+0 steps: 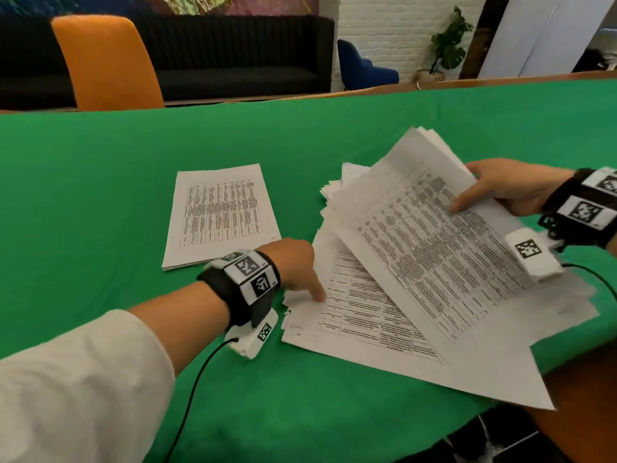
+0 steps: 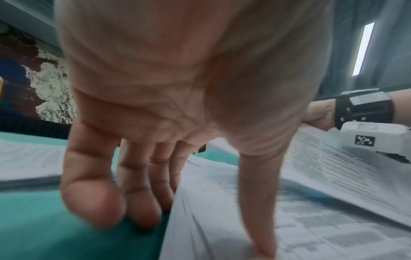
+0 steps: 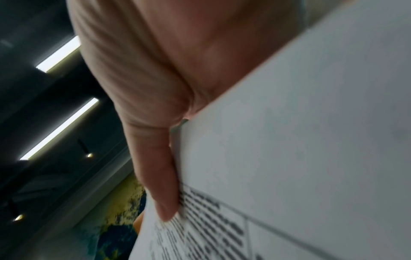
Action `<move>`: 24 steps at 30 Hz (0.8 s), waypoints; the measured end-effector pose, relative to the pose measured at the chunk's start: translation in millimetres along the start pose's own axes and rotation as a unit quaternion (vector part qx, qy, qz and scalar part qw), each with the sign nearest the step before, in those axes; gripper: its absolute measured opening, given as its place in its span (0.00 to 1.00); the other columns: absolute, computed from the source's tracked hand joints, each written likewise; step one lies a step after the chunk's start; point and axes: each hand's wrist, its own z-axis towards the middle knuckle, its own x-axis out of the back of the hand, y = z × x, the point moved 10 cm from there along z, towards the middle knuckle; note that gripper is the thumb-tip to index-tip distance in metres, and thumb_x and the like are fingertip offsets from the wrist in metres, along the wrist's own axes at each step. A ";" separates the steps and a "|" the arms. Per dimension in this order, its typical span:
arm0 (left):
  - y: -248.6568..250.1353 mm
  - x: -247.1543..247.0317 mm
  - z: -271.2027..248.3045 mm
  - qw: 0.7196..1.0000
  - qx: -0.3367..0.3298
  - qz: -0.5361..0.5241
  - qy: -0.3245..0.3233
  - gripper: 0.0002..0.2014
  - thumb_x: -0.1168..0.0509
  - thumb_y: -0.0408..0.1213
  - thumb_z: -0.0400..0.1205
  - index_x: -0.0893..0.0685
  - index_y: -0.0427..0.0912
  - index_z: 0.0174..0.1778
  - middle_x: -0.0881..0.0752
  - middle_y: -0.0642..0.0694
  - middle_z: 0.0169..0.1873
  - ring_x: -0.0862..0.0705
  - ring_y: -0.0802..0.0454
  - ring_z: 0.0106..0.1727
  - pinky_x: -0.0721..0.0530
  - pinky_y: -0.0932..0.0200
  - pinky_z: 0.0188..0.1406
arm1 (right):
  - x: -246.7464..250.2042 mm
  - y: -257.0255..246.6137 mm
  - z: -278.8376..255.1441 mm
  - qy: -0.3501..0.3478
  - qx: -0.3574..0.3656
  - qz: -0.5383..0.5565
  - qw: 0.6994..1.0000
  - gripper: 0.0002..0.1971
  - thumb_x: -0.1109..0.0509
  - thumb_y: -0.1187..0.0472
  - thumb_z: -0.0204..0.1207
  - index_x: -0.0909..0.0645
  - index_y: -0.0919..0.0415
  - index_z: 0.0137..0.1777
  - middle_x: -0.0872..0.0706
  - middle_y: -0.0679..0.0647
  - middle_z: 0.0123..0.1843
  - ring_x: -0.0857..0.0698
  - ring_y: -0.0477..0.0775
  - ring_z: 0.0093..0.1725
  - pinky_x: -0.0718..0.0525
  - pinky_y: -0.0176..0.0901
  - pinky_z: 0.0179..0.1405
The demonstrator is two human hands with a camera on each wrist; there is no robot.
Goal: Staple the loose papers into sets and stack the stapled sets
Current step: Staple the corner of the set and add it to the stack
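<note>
On the right half of the green tablecloth (image 1: 100,182), a loose pile of printed papers (image 1: 360,322) lies fanned and untidy, its sheets askew and its near corner reaching toward the table's front edge. Above this pile the right hand (image 1: 500,187) grasps a thick lifted sheaf (image 1: 430,228) by its right edge, thumb on the printed top face and the other fingers underneath (hidden in the head view); the sheaf is tilted, its far end raised clear of the pile. In the right wrist view the thumb (image 3: 160,176) lies flat along the paper's printed face. The left hand (image 1: 293,265) reaches down to the left edge of the loose pile: its thumb (image 2: 258,202) presses on the top sheet, while its fingertips (image 2: 93,202) reach the cloth at the pile's edge; whether they slip under the paper cannot be told, since the view is blurred. To the left, well apart from the loose pile, a squared stack of sheets (image 1: 220,212) rests flat on the cloth; whether it is stapled cannot be seen. Each wrist carries a black strap with patterned markers and a small white camera unit. Beyond the table stand an orange chair (image 1: 107,61), a dark sofa (image 1: 240,55) and a potted plant (image 1: 447,45).
</note>
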 end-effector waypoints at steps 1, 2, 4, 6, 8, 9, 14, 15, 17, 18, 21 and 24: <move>2.6 -0.2 4.1 1.000 0.001 -0.003 -0.002 0.30 0.20 0.58 0.76 0.17 0.38 0.61 0.13 0.45 0.49 0.15 0.46 0.46 0.17 0.55 0.41 | 6.4 -0.4 -3.6 -0.001 0.005 0.015 1.000 0.25 0.25 0.79 0.68 0.18 0.66 0.65 0.08 0.68 0.59 0.06 0.68 0.50 0.06 0.60 0.40; 4.7 1.0 8.0 1.000 0.001 -0.016 -0.002 0.28 0.20 0.54 0.77 0.18 0.38 0.62 0.13 0.45 0.51 0.15 0.45 0.48 0.17 0.55 0.41 | 11.2 -0.1 -5.8 -0.006 0.012 0.029 1.000 0.26 0.23 0.79 0.66 0.18 0.67 0.65 0.08 0.68 0.59 0.06 0.67 0.50 0.06 0.59 0.40; 6.0 11.0 16.2 0.998 0.000 -0.056 0.017 0.17 0.22 0.45 0.80 0.18 0.39 0.56 0.14 0.45 0.47 0.16 0.45 0.44 0.19 0.57 0.36 | 19.7 3.1 -7.5 -0.016 0.015 0.048 0.999 0.31 0.16 0.77 0.58 0.17 0.65 0.63 0.07 0.67 0.58 0.05 0.66 0.49 0.06 0.60 0.40; 5.2 27.8 22.2 0.993 -0.006 -0.111 0.048 0.09 0.25 0.37 0.81 0.18 0.40 0.42 0.16 0.45 0.37 0.18 0.46 0.36 0.22 0.60 0.27 | 26.9 5.8 -10.3 -0.011 0.011 0.063 0.998 0.27 0.19 0.78 0.61 0.16 0.65 0.62 0.06 0.67 0.55 0.05 0.64 0.45 0.06 0.60 0.37; 9.3 49.8 24.8 0.984 -0.024 -0.155 0.081 0.04 0.26 0.33 0.80 0.14 0.37 0.43 0.13 0.44 0.39 0.17 0.46 0.36 0.17 0.60 0.31 | 34.8 11.9 -11.4 -0.010 0.001 0.079 0.997 0.26 0.21 0.75 0.63 0.17 0.67 0.64 0.06 0.66 0.53 0.05 0.65 0.45 0.06 0.60 0.37; 13.1 64.3 25.4 0.978 -0.039 -0.176 0.107 0.05 0.26 0.32 0.80 0.11 0.36 0.49 0.10 0.44 0.43 0.14 0.46 0.41 0.13 0.57 0.39 | 37.6 13.9 -12.0 -0.018 0.000 0.084 0.996 0.32 0.14 0.72 0.58 0.17 0.67 0.64 0.06 0.66 0.54 0.05 0.66 0.46 0.06 0.61 0.38; 21.6 129.9 48.8 0.926 -0.060 -0.291 0.232 0.13 0.25 0.33 0.82 0.09 0.44 0.63 0.08 0.46 0.56 0.10 0.46 0.57 0.11 0.50 0.62 | 52.5 9.7 -10.7 -0.016 0.016 0.118 0.993 0.33 0.14 0.65 0.61 0.18 0.68 0.69 0.09 0.69 0.63 0.06 0.67 0.52 0.06 0.63 0.44; 21.2 132.8 57.6 0.916 -0.052 -0.320 0.236 0.12 0.25 0.33 0.82 0.08 0.45 0.60 0.07 0.46 0.55 0.09 0.45 0.56 0.11 0.49 0.63 | 53.5 4.8 -10.8 -0.006 0.021 0.124 0.992 0.26 0.23 0.68 0.69 0.18 0.68 0.69 0.10 0.69 0.64 0.06 0.66 0.52 0.05 0.61 0.45; 19.5 134.2 69.8 0.897 -0.033 -0.360 0.254 0.10 0.26 0.32 0.82 0.07 0.48 0.57 0.07 0.46 0.55 0.09 0.45 0.58 0.11 0.52 0.61 | 52.2 -1.1 -8.8 0.009 0.028 0.129 0.991 0.22 0.30 0.70 0.72 0.17 0.66 0.67 0.09 0.68 0.64 0.05 0.64 0.52 0.05 0.59 0.45; 17.4 136.6 72.0 0.885 -0.028 -0.372 0.277 0.10 0.28 0.32 0.83 0.07 0.49 0.56 0.07 0.47 0.55 0.09 0.46 0.59 0.13 0.57 0.59 | 49.3 -2.6 -6.9 0.010 0.030 0.127 0.991 0.21 0.29 0.69 0.72 0.17 0.65 0.67 0.09 0.67 0.64 0.05 0.64 0.52 0.05 0.59 0.45; 8.9 145.3 65.0 0.864 -0.027 -0.385 0.324 0.11 0.31 0.43 0.88 0.09 0.47 0.64 0.09 0.48 0.64 0.13 0.48 0.66 0.20 0.60 0.63 | 38.0 -11.7 -2.5 0.010 0.035 0.112 0.993 0.20 0.27 0.69 0.72 0.16 0.66 0.66 0.07 0.66 0.60 0.05 0.63 0.49 0.05 0.58 0.42; -2.4 142.7 57.3 0.889 -0.037 -0.357 0.284 0.19 0.32 0.51 0.88 0.12 0.43 0.69 0.12 0.47 0.68 0.15 0.46 0.68 0.19 0.51 0.72 | 41.7 -28.9 0.6 0.031 0.049 0.108 0.992 0.22 0.24 0.70 0.69 0.15 0.65 0.65 0.07 0.64 0.59 0.05 0.61 0.47 0.05 0.55 0.39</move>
